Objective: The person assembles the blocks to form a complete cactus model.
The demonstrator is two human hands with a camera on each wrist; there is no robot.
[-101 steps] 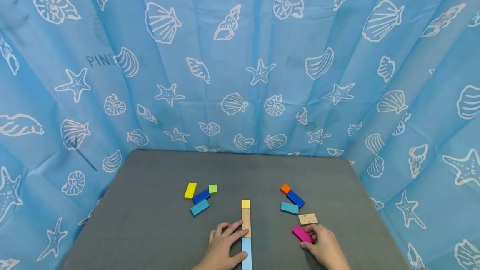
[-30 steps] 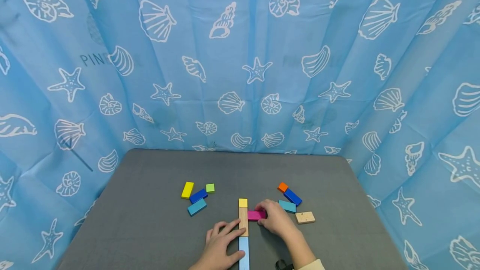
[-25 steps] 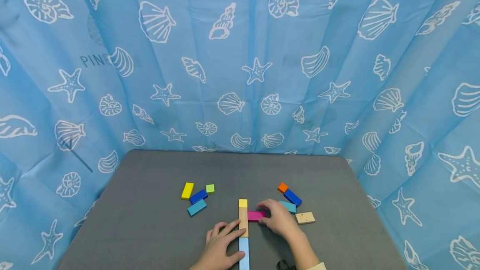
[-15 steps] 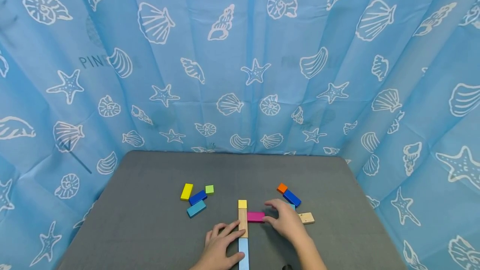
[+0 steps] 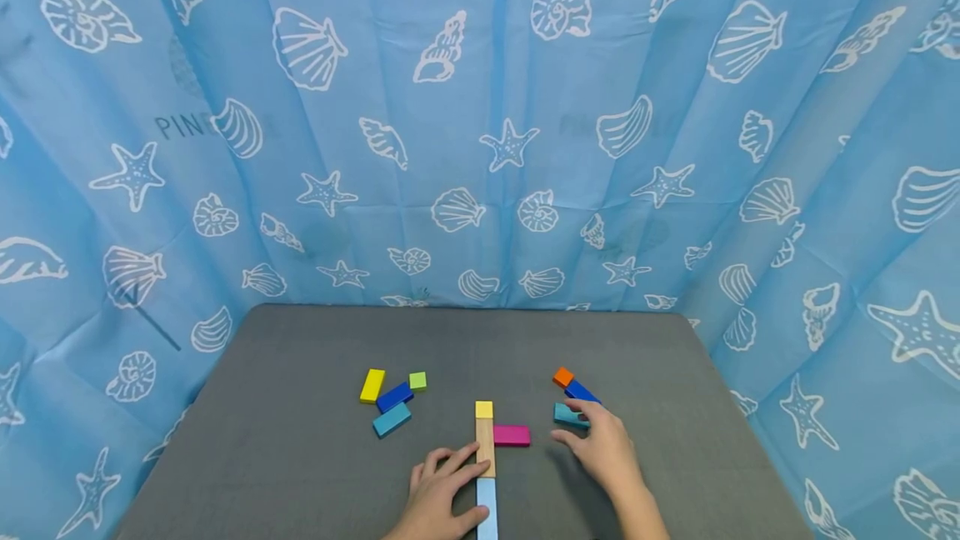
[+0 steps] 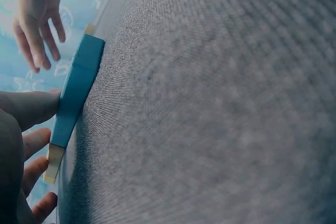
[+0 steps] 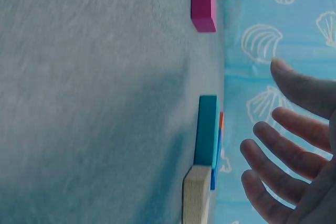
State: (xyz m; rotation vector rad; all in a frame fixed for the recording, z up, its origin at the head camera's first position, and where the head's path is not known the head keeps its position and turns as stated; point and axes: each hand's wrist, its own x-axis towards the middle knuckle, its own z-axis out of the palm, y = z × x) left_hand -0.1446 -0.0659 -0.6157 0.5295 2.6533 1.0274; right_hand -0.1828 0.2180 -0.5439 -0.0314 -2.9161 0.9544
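Observation:
In the head view a column of blocks runs toward the person: a yellow cube [image 5: 484, 410], a natural wood block [image 5: 484, 438] and a light blue block [image 5: 487, 508]. A magenta block [image 5: 512, 436] lies crosswise, its left end against the wood block. My left hand [image 5: 437, 497] rests at the column's left side, fingertips on the wood block and thumb at the light blue one. My right hand [image 5: 609, 450] hovers with spread fingers, holding nothing, near a teal block [image 5: 570, 415]. It hides a pale wood block [image 7: 196, 195], visible in the right wrist view.
Behind the right hand lie an orange cube [image 5: 562, 377] and a dark blue block [image 5: 581, 391]. At left sit a yellow block [image 5: 372, 386], a green cube [image 5: 417, 381], a blue block [image 5: 395, 397] and another teal block [image 5: 392, 420]. A shell-patterned curtain [image 5: 480, 123] surrounds the grey table [image 5: 315, 340].
The right hand carried the magenta block from the right to the wood block's side, released it, then moved back right toward the teal block. The left hand has stayed at the column.

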